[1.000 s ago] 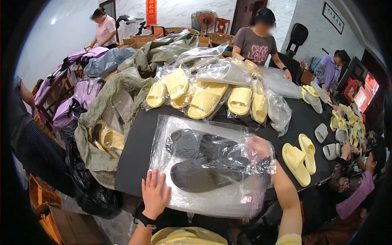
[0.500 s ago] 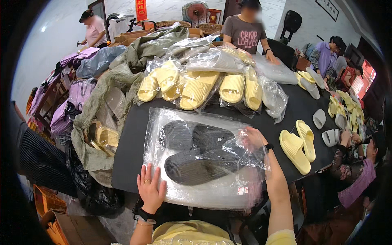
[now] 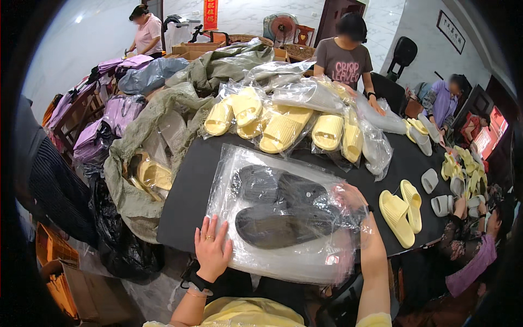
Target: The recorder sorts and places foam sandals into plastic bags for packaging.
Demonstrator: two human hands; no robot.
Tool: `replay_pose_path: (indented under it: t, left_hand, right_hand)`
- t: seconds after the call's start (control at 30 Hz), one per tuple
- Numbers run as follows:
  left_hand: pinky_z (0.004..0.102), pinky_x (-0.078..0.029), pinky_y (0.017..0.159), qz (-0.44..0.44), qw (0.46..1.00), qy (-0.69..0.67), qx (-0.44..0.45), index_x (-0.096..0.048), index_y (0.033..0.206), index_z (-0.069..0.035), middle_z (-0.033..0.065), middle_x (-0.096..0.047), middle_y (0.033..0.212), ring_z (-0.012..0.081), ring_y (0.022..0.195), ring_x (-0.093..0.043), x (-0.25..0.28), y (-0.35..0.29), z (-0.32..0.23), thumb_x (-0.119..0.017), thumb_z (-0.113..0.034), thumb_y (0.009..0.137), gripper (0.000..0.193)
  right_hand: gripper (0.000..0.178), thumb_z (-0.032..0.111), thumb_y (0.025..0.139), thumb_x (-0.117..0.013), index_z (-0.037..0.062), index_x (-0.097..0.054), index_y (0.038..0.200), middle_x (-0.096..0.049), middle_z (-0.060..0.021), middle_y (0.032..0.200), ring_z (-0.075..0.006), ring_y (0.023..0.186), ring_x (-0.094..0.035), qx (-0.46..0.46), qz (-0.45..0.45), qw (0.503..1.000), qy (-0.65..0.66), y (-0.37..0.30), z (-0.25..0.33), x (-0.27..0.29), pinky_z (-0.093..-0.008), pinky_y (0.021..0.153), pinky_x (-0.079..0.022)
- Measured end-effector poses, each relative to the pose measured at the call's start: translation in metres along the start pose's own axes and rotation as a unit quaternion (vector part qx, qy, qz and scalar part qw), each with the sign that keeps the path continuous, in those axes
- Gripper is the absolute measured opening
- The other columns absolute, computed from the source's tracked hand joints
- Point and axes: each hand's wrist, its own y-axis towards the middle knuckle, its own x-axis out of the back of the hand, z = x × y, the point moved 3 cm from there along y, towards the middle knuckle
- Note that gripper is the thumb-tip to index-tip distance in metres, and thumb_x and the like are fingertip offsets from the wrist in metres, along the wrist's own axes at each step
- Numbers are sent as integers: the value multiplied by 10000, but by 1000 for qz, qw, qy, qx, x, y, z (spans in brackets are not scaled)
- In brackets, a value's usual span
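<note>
A pair of black slippers [image 3: 267, 224] lies in a clear plastic bag [image 3: 335, 229], on top of a stack of clear plastic bags [image 3: 267, 266]. My left hand [image 3: 212, 249] rests flat with its fingers apart on the stack's near left edge. At the heel end of the slippers, my right hand [image 3: 351, 197] has bent fingers closed on the bag of slippers. Loose film covers part of that hand, so the fingertips are hard to make out.
Bagged yellow slippers [image 3: 286, 129] are heaped across the far side of the black table [image 3: 185, 210]. An unbagged yellow pair [image 3: 396, 218] lies to the right, near grey slippers [image 3: 429, 181]. At left stands a green woven sack [image 3: 126, 201]. Co-workers work around the room.
The whole view has shifted, so the scene sits further right and slightly lower. Both hands keep nearly the same places on the bag and stack.
</note>
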Motion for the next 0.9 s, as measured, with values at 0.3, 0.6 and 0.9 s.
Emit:
replay_pose_path:
  t: [0.3, 0.6, 0.9]
  left_hand:
    - [475, -250, 1023, -7, 1000, 0, 8, -568, 1205, -145, 108, -407, 1375, 317, 1295, -329, -1, 3, -5, -540, -224, 781, 432]
    - [493, -258, 1016, -5, 1000, 8, 4, -569, 1198, -138, 119, -416, 1363, 327, 1282, -344, -3, 1, -3, -557, -244, 769, 442]
    - [495, -266, 1013, -13, 1000, 5, 1, -569, 1200, -140, 119, -414, 1366, 322, 1283, -346, -1, 2, -2, -550, -234, 775, 436]
  right_hand:
    - [196, 202, 878, -573, 35, -552, 980, -607, -59, 796, -130, 611, -571, -17, 12, 1000, -7, 1, 4, 3, -241, 490, -464]
    - [222, 75, 867, -519, -11, -570, 1066, -620, -48, 875, -108, 660, -567, -33, 59, 993, 95, 6, -6, 6, -203, 549, -460]
    - [216, 92, 892, -493, -24, -558, 1062, -599, -59, 809, -110, 615, -544, -25, 19, 998, 61, 7, 3, -5, -213, 510, -444]
